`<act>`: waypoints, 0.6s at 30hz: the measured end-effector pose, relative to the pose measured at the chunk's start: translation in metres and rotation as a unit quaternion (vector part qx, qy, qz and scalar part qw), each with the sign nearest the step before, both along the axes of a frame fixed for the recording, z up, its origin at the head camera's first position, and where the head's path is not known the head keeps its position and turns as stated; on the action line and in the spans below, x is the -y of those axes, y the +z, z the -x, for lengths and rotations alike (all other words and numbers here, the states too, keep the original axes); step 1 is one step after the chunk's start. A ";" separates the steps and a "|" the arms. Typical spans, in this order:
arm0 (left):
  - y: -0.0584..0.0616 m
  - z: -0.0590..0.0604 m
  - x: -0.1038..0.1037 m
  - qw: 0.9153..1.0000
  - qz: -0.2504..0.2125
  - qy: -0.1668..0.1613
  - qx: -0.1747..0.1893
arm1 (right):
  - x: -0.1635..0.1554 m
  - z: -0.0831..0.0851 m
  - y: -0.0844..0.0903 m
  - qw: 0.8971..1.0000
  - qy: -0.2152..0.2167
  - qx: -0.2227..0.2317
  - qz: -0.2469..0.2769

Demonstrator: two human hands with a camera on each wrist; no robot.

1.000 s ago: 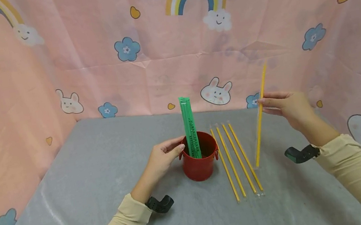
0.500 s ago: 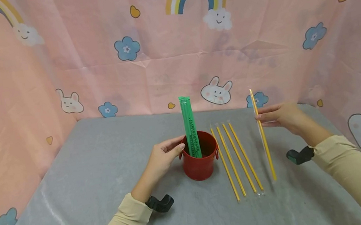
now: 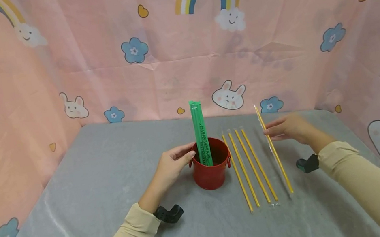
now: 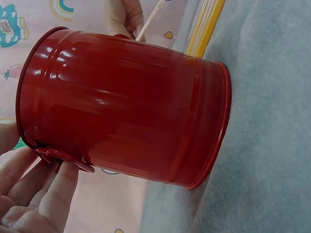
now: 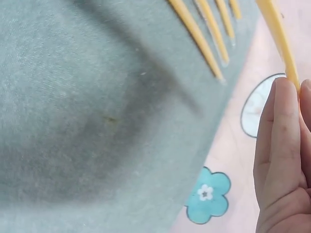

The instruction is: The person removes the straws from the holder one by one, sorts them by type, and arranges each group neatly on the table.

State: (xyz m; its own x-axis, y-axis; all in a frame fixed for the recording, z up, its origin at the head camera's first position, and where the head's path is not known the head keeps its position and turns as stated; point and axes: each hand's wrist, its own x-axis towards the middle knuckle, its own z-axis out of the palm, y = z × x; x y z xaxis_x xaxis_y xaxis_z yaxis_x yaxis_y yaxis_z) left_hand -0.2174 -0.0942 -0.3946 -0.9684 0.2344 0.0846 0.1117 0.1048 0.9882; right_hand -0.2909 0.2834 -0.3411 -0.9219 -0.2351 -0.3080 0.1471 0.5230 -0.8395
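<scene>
The yellow straw is in the right hand. The fingers are nearly straight and pinch it near its top end. The straw leans, and its low end sits on the grey table, just right of three more yellow straws that lie side by side. The left hand has its fingers curled softly against the side of the red bucket, by the small handle. Green straws stand up inside the bucket.
</scene>
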 end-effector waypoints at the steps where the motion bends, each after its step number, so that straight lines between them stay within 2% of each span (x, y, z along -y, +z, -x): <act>1: 0.000 0.000 0.000 1.000 0.000 0.001 0.000 | 0.001 0.000 -0.002 1.000 -0.001 0.005 0.000; 10: 0.000 -0.001 0.000 1.000 -0.002 -0.001 -0.001 | 0.007 0.005 -0.020 0.999 -0.017 0.043 0.023; 18: 0.000 0.000 0.000 1.000 -0.003 -0.001 -0.010 | 0.010 0.012 -0.032 0.997 -0.041 0.065 0.021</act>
